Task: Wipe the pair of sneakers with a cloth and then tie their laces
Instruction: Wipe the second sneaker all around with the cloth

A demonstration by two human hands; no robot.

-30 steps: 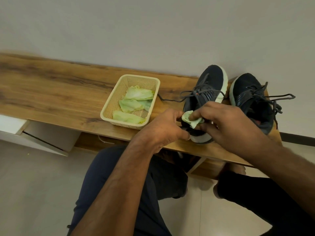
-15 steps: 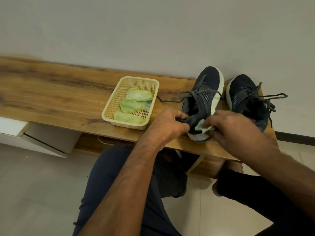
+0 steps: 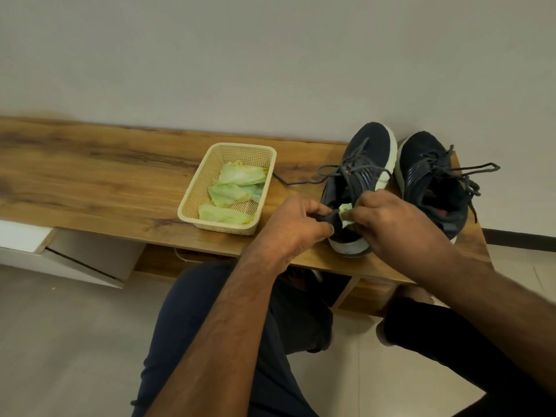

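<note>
Beige basket (image 3: 228, 152) with 3 green cloths (image 3: 230, 192); both hands pinching sneaker (image 3: 365, 158) collar.

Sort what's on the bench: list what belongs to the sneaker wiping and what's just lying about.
In the job: left sneaker, right sneaker, green cloth, left hand, right hand.
Lying about: basket, spare green cloths inside it.
</note>
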